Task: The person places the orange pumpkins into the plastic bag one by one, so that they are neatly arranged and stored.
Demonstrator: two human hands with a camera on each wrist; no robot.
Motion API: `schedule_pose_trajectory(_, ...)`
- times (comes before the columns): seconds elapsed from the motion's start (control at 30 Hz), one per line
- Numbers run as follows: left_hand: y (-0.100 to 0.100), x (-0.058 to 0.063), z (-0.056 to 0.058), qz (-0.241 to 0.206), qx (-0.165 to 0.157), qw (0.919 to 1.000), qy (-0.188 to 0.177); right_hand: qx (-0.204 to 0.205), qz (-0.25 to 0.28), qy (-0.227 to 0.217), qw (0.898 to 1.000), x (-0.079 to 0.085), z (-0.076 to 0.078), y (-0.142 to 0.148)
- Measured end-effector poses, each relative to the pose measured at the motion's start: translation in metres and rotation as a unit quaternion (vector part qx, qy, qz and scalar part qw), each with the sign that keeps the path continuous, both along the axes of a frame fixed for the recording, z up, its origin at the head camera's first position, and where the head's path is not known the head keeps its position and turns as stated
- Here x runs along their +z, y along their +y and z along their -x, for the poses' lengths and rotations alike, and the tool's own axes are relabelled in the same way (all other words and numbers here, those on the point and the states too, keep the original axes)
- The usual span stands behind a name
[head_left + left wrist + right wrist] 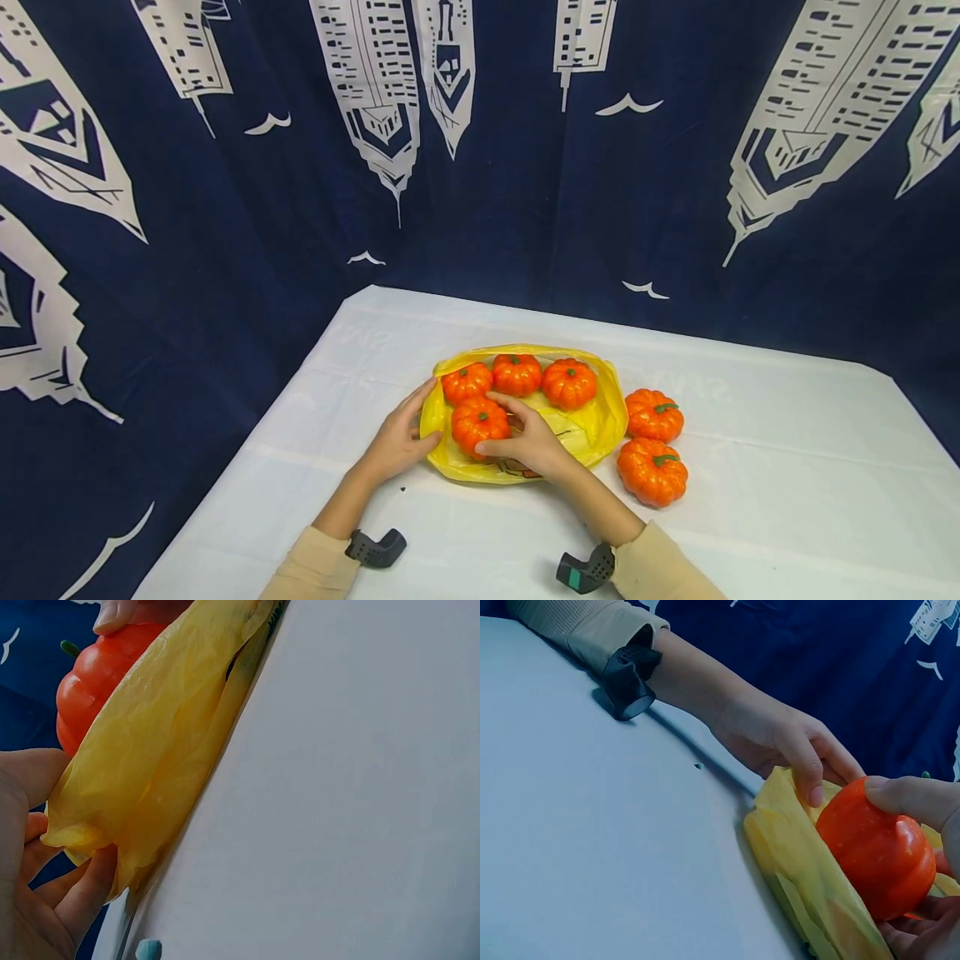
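The right hand (531,442) grips a ribbed orange pumpkin (478,422) inside the left edge of a yellow plastic bag (615,414), loosely held there by the left hand (397,443); placement seems underway, calling next for release.

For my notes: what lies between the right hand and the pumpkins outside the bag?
The right side of the yellow bag; the head view shows it.

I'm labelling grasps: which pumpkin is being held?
The frontmost pumpkin in the yellow bag: the right grip is holding it, while the other five pumpkins are not held.
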State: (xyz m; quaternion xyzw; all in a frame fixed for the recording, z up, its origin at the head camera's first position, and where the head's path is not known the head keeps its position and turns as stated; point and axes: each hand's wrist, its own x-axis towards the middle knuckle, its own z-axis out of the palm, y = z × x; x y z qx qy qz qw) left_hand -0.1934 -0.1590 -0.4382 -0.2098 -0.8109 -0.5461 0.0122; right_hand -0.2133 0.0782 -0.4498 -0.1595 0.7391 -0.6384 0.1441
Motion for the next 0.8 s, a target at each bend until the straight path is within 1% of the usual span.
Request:
schedule_pose_trajectory(0.23,0.0,0.0,0.0,0.0,-0.001,1.0,-0.002,-0.012,0.011,-0.008,1.0,-0.006,-0.002,-0.008)
schedule_pose_trajectory(0.4,0.0,0.0,0.0,-0.002,-0.003,1.0,-0.004,-0.016,0.009,-0.017,1.0,-0.011,-0.004,-0.011)
schedule_pose_trajectory(0.53,0.001,0.001,0.0,-0.001,-0.003,1.0,-0.006,-0.01,0.013,-0.009,1.0,-0.015,-0.005,-0.013)
schedule_pose_trajectory(0.8,0.0,0.002,-0.001,0.004,-0.004,1.0,-0.007,-0.015,-0.003,0.001,1.0,-0.019,-0.006,-0.015)
